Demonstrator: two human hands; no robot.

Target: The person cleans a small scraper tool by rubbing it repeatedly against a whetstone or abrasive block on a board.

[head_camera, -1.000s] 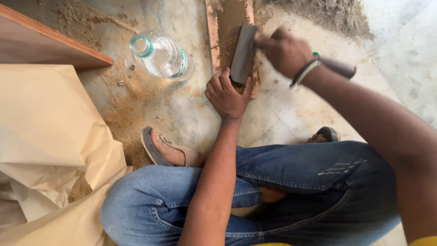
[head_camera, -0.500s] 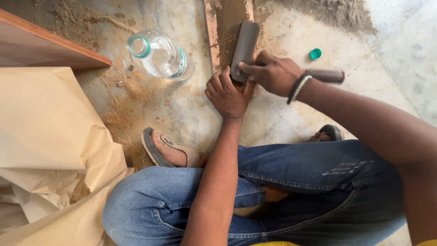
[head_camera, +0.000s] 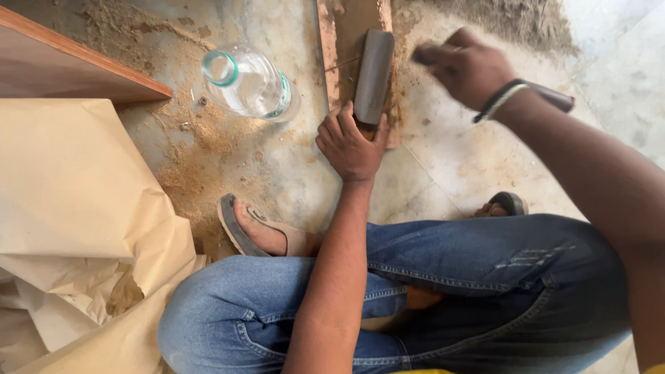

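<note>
crouching on sawdust-strewn stone floor [head_camera: 457,166]; left hand [head_camera: 352,142] gripping grey block [head_camera: 374,76], right hand [head_camera: 465,66] blurred, grip unclear.

soft even daylight, faint shadows, sharp throughout except the motion-blurred right hand [head_camera: 465,66]

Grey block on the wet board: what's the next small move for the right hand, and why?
Probably bring the right hand down onto the far end of the grey block. The left hand grips only its near end, the block lies along the wet wooden board, and the right hand hangs blurred beside it, apart from it, so one end is unsteadied.
</note>
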